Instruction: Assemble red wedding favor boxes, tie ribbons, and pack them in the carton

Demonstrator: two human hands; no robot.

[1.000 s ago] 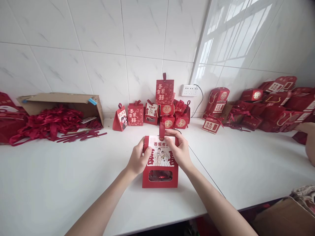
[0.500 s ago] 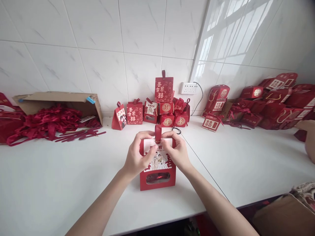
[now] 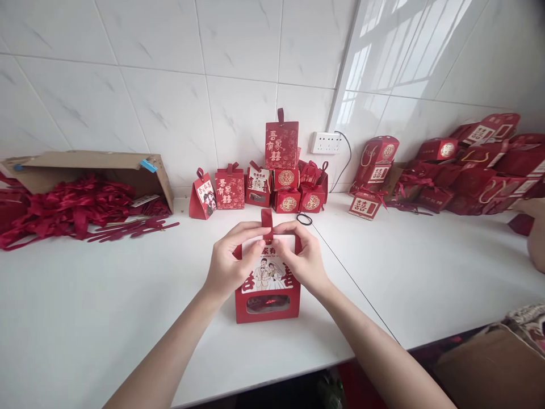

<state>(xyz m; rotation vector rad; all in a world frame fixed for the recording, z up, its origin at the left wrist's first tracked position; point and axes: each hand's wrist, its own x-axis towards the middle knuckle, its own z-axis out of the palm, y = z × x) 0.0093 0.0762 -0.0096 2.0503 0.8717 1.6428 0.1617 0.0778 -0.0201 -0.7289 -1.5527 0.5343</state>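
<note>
A red gift box (image 3: pixel 268 315) with a printed bride and groom and an oval window stands upright on the white table. A red ribbon loop (image 3: pixel 267 221) sticks up from its top edge. My left hand (image 3: pixel 234 255) pinches the top edge left of the loop, thumb on the front and fingers behind. My right hand (image 3: pixel 301 253) grips the same edge just right of the loop in the same way. Both thumbs lie close to the foot of the ribbon. The fingertips behind the box are partly hidden.
Finished red boxes (image 3: pixel 281 145) stand by the tiled wall. A cardboard box (image 3: pixel 102 161) spills red ribbons (image 3: pixel 80 207) at left. More red boxes (image 3: pixel 477 182) are piled at right, near another person's arm (image 3: pixel 536 241). A black ring (image 3: pixel 304 220) lies behind the box.
The thumbs have moved up and inward, closer to the ribbon's base. The view has shifted slightly; the box stays upright between both hands.
</note>
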